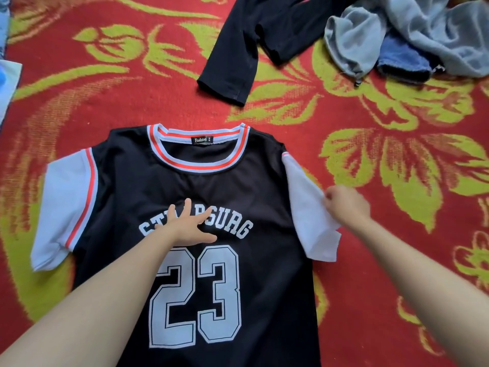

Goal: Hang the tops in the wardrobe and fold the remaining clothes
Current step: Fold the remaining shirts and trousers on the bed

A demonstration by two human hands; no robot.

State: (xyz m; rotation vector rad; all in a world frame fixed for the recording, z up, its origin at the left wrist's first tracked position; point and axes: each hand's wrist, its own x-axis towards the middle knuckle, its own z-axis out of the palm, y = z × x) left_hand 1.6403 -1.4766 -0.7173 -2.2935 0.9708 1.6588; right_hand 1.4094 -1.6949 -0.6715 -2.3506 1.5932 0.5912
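A black jersey-style T-shirt [127,197] with white sleeves, a red-striped collar and a white "23" lies flat, front up, on the carpet. My left hand [185,225] rests palm down on the chest lettering, fingers spread. My right hand [346,203] is closed on the edge of the shirt's right-side white sleeve [309,207], which is creased and slightly lifted.
A red carpet [383,260] with green-yellow flower patterns covers the floor. A black long-sleeved garment [238,56] lies beyond the collar. At the top right sits a heap of grey and blue clothes [410,38]. Pale fabric [8,75] shows at the left edge.
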